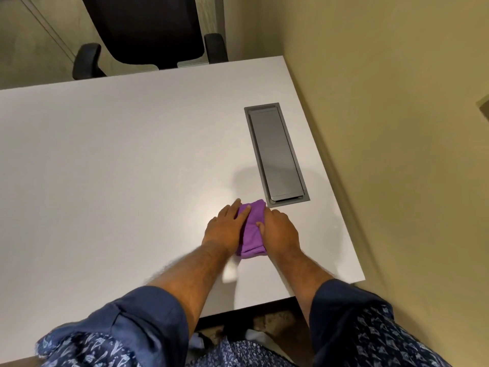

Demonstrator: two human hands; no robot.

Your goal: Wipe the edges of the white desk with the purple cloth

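A folded purple cloth lies flat on the white desk, a little in from the near edge and toward the right side. My left hand rests on the cloth's left side with its fingers laid over the fabric. On the other side, my right hand presses the cloth's right side, thumb on top. Both hands hold the cloth between them against the desktop.
A grey cable hatch is set into the desk just beyond the cloth. The beige wall runs close along the desk's right edge. A black office chair stands at the far edge.
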